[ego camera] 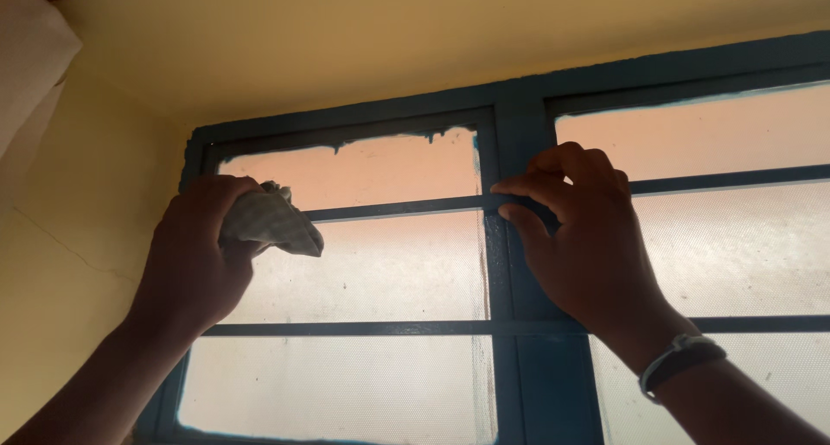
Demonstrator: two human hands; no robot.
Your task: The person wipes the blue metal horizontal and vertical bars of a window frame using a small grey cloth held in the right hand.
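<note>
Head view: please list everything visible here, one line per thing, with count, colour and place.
window frame: one, dark blue with horizontal bars, fills the middle and right.
glass panes: several, frosted and pale, the top ones pinkish, between the bars.
wall: one, yellow, left of and above the window.
white surface: one, top left corner; what it is cannot be told.
cloth: one, light checked, bunched against the left pane.
wristband: one, dark with a pale edge, on the right wrist.
left hand: one, gripping the cloth.
right hand: one, fingers on the frame's central upright where a bar meets it.
</note>
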